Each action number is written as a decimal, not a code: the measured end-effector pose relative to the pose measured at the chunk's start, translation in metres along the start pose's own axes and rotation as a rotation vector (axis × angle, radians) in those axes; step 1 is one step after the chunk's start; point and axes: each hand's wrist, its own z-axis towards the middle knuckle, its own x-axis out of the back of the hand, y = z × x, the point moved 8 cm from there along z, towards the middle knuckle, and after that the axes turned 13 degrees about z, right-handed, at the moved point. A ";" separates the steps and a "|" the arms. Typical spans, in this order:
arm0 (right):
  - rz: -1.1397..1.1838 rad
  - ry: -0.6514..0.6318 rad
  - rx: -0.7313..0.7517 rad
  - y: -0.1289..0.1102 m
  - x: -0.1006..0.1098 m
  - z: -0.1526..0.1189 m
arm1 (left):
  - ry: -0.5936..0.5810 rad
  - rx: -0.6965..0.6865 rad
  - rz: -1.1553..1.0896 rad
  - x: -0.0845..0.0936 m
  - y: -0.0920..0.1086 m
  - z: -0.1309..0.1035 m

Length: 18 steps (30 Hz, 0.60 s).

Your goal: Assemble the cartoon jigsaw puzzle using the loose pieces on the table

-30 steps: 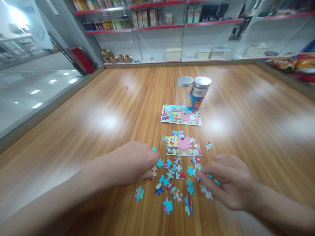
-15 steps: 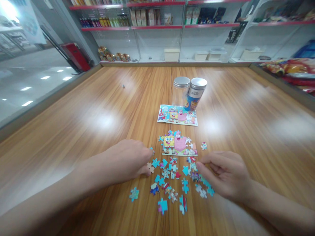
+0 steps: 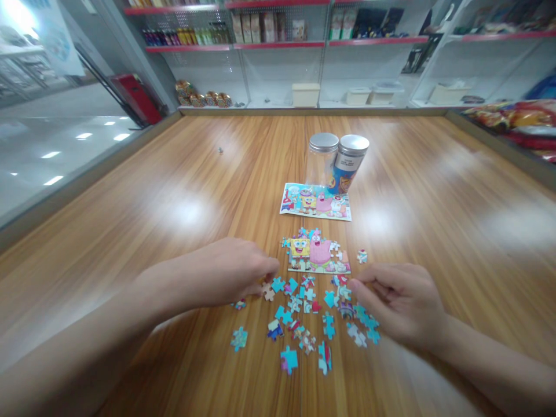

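The partly joined jigsaw puzzle (image 3: 320,252), with a yellow square character and a pink star character, lies flat in front of me. Loose puzzle pieces (image 3: 284,314), mostly light blue, are scattered on the near side of it. My left hand (image 3: 241,269) is closed, fingers bent down at the left edge of these pieces, beside a beige piece (image 3: 268,291). Its fingertips are partly hidden, and so is whatever they hold. To the right, my right hand (image 3: 399,301) rests with thumb and index finger pressed together by the pieces; nothing clear shows between them.
Behind the puzzle lies a picture card (image 3: 316,202) with the same characters. At its back edge stand a clear jar (image 3: 320,162) with a silver lid and a printed can (image 3: 346,168). One loose piece (image 3: 362,256) sits right of the puzzle. Shelves (image 3: 278,45) line the far side.
My left hand has moved slightly right and away from me, covering a blue piece that showed by its fingertip. A piece below that hand is now uncovered. My right hand stays nearly still.
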 end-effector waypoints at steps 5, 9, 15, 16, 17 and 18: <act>0.027 0.007 -0.033 0.006 0.001 -0.001 | -0.005 -0.042 0.002 -0.003 0.004 0.003; 0.033 0.014 -0.046 0.009 0.002 -0.002 | -0.016 -0.036 0.007 -0.003 0.005 0.004; 0.065 0.041 -0.072 0.013 0.004 -0.001 | -0.043 -0.020 -0.027 -0.002 0.004 0.003; 0.077 0.049 -0.082 0.013 0.005 0.000 | -0.044 -0.030 -0.039 -0.002 0.004 0.002; 0.088 0.054 -0.092 0.014 0.005 0.000 | -0.046 -0.044 -0.049 -0.003 0.004 0.002; 0.100 0.061 -0.102 0.014 0.006 0.000 | -0.046 -0.058 -0.052 -0.003 0.004 0.001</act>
